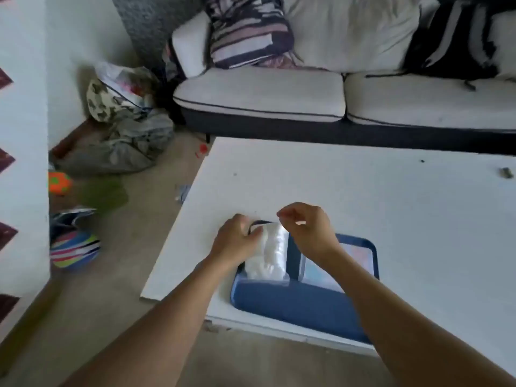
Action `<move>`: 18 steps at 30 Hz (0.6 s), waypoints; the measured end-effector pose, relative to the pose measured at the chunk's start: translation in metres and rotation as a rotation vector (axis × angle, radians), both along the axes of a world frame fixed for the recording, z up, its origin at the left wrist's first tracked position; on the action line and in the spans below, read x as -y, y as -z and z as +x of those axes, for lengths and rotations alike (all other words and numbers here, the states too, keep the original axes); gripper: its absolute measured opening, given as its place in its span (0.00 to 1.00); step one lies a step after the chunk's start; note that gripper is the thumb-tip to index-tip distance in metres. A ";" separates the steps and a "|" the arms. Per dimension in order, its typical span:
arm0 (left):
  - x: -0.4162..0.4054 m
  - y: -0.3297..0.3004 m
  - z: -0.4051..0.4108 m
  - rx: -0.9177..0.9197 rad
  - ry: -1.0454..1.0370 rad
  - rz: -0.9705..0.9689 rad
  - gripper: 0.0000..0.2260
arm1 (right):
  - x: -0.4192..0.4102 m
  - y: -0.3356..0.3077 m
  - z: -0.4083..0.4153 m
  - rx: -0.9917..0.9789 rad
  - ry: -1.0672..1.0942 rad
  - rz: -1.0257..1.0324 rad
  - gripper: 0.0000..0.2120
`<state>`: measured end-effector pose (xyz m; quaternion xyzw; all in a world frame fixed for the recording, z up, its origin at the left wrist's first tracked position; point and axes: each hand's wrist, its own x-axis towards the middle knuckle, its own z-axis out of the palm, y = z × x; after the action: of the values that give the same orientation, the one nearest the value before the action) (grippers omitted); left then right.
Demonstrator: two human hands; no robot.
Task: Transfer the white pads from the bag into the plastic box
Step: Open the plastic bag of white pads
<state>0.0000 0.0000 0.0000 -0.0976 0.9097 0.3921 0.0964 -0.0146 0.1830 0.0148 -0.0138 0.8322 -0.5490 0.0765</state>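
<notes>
A blue plastic box [301,308] lies at the near edge of the white table [363,196]. A clear bag of white pads [269,252] stands in the box's left part, and the pads show through the plastic. My left hand [237,238] grips the bag's upper left corner. My right hand [307,230] is at the bag's upper right corner, thumb and forefinger pinched together, apparently on the thin plastic edge. The box's right compartment [349,261] shows a pale bottom, partly hidden by my right forearm.
A sofa [265,96] with cushions runs along the far side of the table. On the floor to the left lie a heap of clothes and bags [125,129], an orange ball [60,183] and a striped ball [74,251]. A small dark object [506,172] lies at the table's far right.
</notes>
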 end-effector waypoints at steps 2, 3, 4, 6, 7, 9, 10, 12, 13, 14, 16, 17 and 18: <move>-0.008 0.054 0.003 -0.019 0.001 -0.008 0.20 | 0.001 0.052 0.004 -0.130 0.011 0.040 0.06; -0.009 0.076 0.004 -0.028 -0.002 0.014 0.24 | 0.001 0.077 0.005 -0.186 -0.013 0.103 0.09; -0.009 0.099 0.006 -0.016 -0.001 0.054 0.25 | 0.003 0.099 0.009 -0.204 -0.050 0.172 0.12; -0.008 0.124 0.014 -0.023 0.037 0.125 0.24 | 0.006 0.130 0.016 -0.241 -0.166 0.309 0.21; -0.006 0.133 0.016 -0.025 0.060 0.147 0.26 | 0.008 0.141 0.017 -0.232 -0.217 0.378 0.26; 0.000 0.142 0.026 -0.017 0.090 0.171 0.34 | 0.015 0.154 0.026 -0.199 -0.257 0.506 0.32; 0.003 0.148 0.031 -0.005 0.084 0.169 0.39 | 0.018 0.157 0.032 -0.191 -0.241 0.528 0.33; 0.004 0.153 0.043 -0.015 0.035 0.192 0.42 | 0.023 0.157 0.044 -0.189 -0.165 0.471 0.32; 0.004 0.153 0.052 -0.030 0.004 0.223 0.42 | 0.024 0.153 0.054 -0.164 -0.122 0.421 0.32; 0.003 0.153 0.057 -0.058 -0.020 0.233 0.40 | 0.024 0.149 0.060 -0.131 -0.090 0.369 0.32; 0.001 0.136 0.069 -0.106 -0.046 0.252 0.36 | 0.017 0.135 0.075 -0.047 -0.075 0.294 0.34; 0.000 0.127 0.071 -0.139 -0.062 0.266 0.33 | 0.013 0.129 0.081 -0.032 -0.088 0.279 0.36; -0.001 0.120 0.071 -0.165 -0.080 0.292 0.31 | 0.009 0.122 0.087 -0.031 -0.097 0.273 0.38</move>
<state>0.0709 0.0014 -0.1200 -0.0861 0.8432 0.5303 0.0189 0.0727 0.1740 -0.1076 -0.0517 0.8986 -0.4261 0.0912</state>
